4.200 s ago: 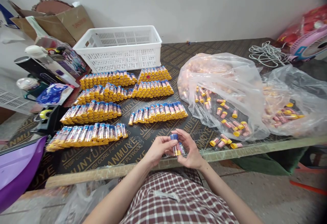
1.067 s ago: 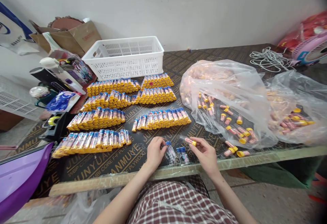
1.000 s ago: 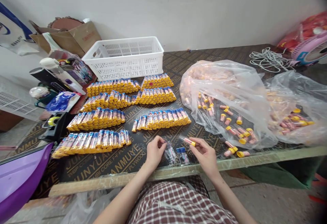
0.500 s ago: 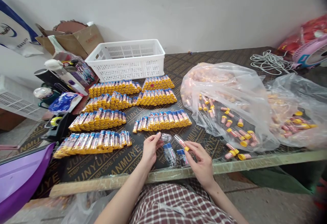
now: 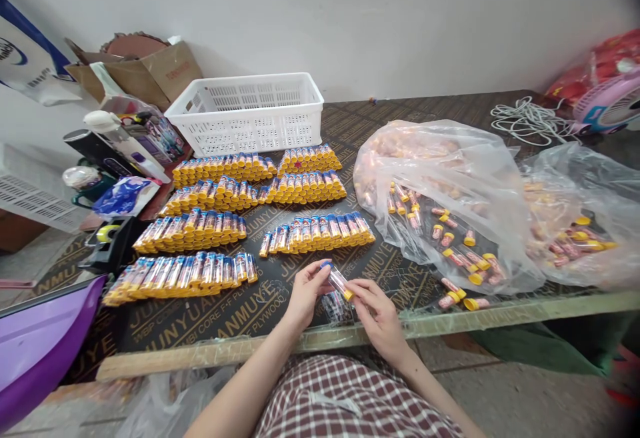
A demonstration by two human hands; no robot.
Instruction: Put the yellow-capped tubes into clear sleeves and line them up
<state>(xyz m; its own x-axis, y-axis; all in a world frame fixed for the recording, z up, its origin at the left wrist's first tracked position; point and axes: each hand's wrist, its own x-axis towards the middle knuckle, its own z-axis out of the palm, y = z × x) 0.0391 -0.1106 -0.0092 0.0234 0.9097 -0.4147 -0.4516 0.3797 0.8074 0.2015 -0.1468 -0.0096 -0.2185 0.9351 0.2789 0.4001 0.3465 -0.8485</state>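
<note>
Both my hands hold one small clear tube with a blue end and a yellow cap, tilted in front of me. My left hand pinches the blue end, while my right hand grips the yellow end. Beneath them, partly hidden, lie clear printed plastic pieces on the table. Just beyond my hands is a stacked row of finished-looking blue-and-yellow tubes. Several loose tubes with yellow caps lie to the right, at the mouth of a clear plastic bag.
More stacked tubes fill the left side of the table. Behind them stands a white basket. A tape dispenser and purple bin are at left. A second bag, white cable and pink fan are at right.
My hands have come together. The yellow-capped tube from my right hand has met the clear blue-ended sleeve in my left hand, and both hands now hold them as one piece.
</note>
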